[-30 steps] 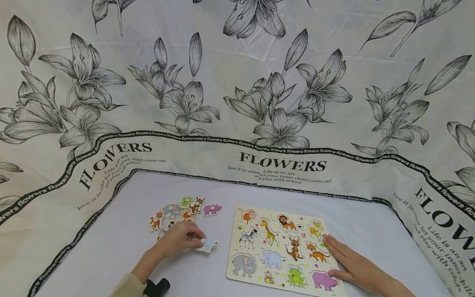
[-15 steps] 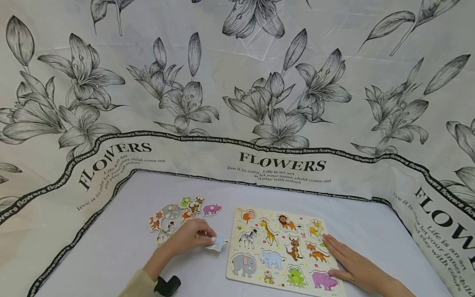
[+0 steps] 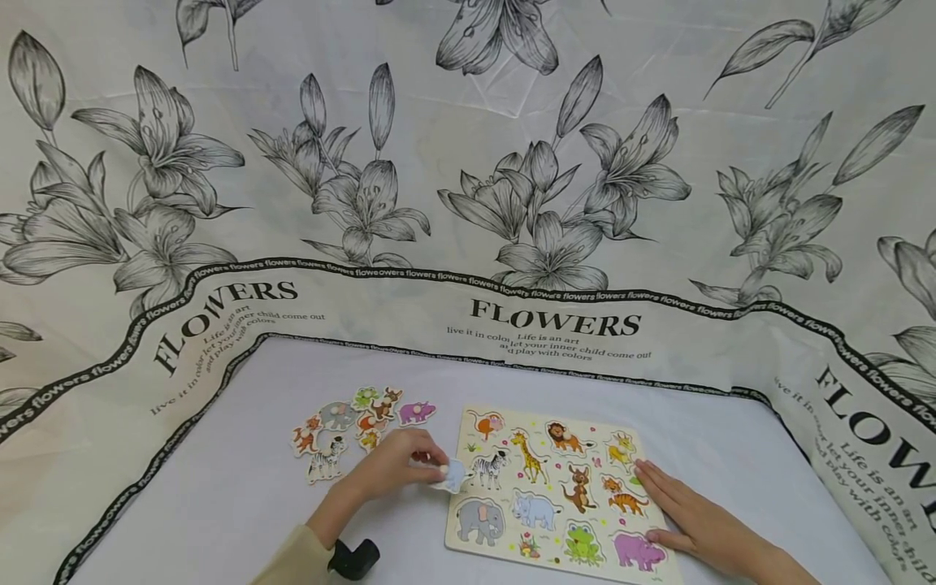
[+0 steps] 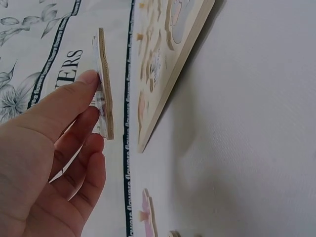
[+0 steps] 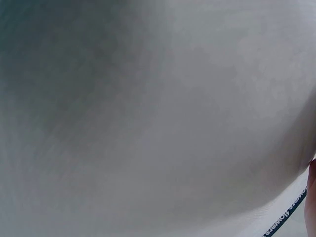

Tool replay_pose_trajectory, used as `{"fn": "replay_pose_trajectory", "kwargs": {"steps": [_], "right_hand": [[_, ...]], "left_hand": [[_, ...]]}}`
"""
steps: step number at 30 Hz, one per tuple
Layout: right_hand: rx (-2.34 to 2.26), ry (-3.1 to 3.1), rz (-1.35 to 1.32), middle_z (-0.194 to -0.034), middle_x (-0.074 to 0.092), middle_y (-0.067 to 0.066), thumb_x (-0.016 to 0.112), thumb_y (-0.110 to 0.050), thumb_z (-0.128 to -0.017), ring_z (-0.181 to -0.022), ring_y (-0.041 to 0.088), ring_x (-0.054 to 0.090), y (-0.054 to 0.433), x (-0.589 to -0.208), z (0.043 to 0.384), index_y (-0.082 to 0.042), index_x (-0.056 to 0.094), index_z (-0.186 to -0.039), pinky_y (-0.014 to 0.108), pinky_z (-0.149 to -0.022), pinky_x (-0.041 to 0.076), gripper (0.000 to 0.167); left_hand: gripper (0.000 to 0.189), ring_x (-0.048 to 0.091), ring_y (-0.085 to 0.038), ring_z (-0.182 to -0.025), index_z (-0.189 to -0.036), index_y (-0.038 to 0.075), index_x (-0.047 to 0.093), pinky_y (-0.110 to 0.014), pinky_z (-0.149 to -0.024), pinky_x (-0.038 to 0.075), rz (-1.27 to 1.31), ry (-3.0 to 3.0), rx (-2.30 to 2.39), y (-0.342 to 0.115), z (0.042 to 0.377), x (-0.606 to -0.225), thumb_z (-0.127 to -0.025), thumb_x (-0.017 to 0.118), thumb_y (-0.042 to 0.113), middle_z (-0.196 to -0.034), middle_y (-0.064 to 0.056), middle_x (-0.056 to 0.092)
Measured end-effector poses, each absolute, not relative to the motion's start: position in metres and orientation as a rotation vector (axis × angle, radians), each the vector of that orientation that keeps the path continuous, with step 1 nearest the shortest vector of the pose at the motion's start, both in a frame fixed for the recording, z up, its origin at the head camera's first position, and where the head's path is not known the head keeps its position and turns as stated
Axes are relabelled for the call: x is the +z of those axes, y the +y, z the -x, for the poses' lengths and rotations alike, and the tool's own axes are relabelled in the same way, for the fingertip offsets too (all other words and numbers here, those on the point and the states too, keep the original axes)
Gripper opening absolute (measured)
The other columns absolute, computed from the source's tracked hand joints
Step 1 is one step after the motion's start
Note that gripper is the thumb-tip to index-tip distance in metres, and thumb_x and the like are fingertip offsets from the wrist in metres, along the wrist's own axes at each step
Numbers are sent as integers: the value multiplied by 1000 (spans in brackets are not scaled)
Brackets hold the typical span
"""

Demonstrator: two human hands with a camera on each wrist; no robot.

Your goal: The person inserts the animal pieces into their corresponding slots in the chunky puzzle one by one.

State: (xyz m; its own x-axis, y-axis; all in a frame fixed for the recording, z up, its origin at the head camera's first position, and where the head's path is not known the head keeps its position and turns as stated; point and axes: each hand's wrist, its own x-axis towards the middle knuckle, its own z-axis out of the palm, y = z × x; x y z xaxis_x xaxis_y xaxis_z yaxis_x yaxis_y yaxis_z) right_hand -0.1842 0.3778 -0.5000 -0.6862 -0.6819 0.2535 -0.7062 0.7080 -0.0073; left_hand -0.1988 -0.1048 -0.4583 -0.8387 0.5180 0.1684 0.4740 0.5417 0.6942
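Observation:
In the head view my left hand (image 3: 398, 467) pinches a light blue rhinoceros puzzle piece (image 3: 455, 475) between thumb and fingers. The piece is raised at the left edge of a wooden animal puzzle board (image 3: 526, 417), near its zebra picture. Seen from the left wrist, the piece (image 4: 106, 94) stands edge-on at the fingertips of my left hand (image 4: 54, 143). My right hand (image 3: 702, 520) lies with straight fingers on the board's right edge, beside the purple hippo. The right wrist view shows mostly white cloth and a sliver of hand (image 5: 311, 197).
Left of the board lies a loose cluster of animal pieces, among them an elephant (image 3: 339, 417), a zebra (image 3: 326, 460), a frog (image 3: 366, 397) and a purple hippo (image 3: 418, 413). White cloth covers the table, and a flower-printed fabric (image 3: 366, 317) rises behind it.
My left hand has carried the rhinoceros piece rightward from beside the cluster to the board's left edge, uncovering the zebra piece. The right hand stays in place on the board.

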Motion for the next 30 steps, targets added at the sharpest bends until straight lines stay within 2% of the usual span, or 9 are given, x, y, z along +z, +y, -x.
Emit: {"fn": "replay_pose_trajectory", "kwargs": {"steps": [12,25,30], "right_hand": [[129,-2688,-1106,-157,30,5,68,-41,-86,-142,-12,-5,379,-500,184,-2,35,-147,-1,-106,-1,79],[131,-2694,-1120,-157,29,7,67,-41,-87,-143,-12,-5,379,-499,183,-1,34,-146,0,-107,-2,79],[134,-2693,-1115,-157,30,8,67,-41,-87,-143,-11,-5,379,-499,184,-1,34,-147,0,-107,-2,79]], "left_hand": [[10,57,2,-83,-92,17,74,-18,-80,50,-877,2659,1167,-80,202,-458,-83,74,23,-86,11,64],[13,54,3,-81,-93,17,75,-15,-77,49,-945,2660,1090,-50,206,-457,-83,75,25,-85,12,64],[14,52,1,-77,-93,17,75,-13,-72,46,-954,2653,1065,-40,205,-457,-82,75,26,-82,14,63]]}}
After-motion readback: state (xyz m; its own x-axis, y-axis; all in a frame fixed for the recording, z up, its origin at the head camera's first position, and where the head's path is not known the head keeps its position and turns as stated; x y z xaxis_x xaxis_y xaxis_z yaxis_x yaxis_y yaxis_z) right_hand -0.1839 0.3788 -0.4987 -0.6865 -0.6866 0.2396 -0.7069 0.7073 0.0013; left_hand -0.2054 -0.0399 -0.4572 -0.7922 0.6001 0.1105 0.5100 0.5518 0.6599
